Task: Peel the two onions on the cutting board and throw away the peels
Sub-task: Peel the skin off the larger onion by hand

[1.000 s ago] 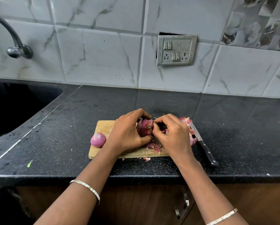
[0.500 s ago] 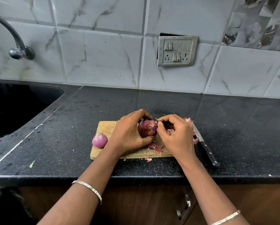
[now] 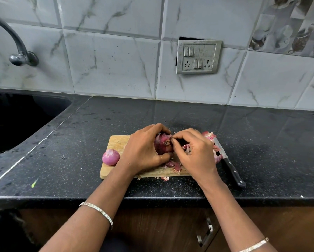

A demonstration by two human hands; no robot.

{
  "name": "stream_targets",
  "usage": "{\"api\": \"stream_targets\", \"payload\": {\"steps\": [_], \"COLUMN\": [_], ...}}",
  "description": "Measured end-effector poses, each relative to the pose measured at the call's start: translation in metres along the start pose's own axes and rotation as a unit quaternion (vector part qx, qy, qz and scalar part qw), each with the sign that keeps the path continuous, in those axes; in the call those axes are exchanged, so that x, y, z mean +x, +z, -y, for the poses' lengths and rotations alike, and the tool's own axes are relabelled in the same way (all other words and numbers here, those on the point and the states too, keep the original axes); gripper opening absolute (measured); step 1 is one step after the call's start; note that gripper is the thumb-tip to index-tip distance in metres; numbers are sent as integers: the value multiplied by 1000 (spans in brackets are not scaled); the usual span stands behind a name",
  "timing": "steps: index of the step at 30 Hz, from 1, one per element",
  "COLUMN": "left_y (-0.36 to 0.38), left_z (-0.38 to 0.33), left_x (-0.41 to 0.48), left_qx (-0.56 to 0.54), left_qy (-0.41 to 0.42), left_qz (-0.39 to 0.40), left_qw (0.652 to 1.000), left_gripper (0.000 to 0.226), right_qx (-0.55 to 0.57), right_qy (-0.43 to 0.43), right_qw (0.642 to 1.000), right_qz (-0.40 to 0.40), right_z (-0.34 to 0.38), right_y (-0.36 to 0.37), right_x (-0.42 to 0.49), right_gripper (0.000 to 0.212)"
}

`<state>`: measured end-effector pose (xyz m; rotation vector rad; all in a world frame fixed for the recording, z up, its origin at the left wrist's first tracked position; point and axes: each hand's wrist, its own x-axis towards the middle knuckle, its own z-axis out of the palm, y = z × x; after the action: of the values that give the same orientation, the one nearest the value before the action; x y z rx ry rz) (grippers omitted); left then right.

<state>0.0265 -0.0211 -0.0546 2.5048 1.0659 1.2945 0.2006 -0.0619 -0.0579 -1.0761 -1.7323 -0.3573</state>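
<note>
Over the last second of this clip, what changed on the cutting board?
Little. The right hand shifted its fingertips slightly at the end of the held onion, still pinching its skin; the left hand keeps gripping it. The peeled onion, loose peels, knife and cutting board stayed put.

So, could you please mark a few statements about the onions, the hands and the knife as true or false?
1. The left hand grips an onion over the board. True.
2. The right hand holds the knife. False: the knife lies untouched to the right, and that hand pinches at the onion's top.
3. A second onion sits at the board's left edge. True.
4. The peels are all thrown away. False: several lie on the board.
</note>
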Motion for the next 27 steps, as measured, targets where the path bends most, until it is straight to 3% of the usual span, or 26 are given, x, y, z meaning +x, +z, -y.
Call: {"api": "stream_targets", "payload": {"steps": [8, 22, 27], "left_y": [0, -3, -3], "left_z": [-1, 2, 3], "left_x": [0, 1, 1], "left_qx": [-1, -82, -88], "left_qy": [1, 1, 4], "left_qz": [0, 26, 36], "left_qw": [1000, 996, 995], "left_gripper": [49, 56, 54], "right_qx": [-56, -51, -26], "right_qy": [11, 138, 170], "right_qw": [998, 989, 984], "right_qz": [14, -20, -38], "right_z": [-3, -6, -6], "right_y": [11, 2, -4], "right_x": [-1, -2, 0], "right_gripper": [8, 3, 28]}}
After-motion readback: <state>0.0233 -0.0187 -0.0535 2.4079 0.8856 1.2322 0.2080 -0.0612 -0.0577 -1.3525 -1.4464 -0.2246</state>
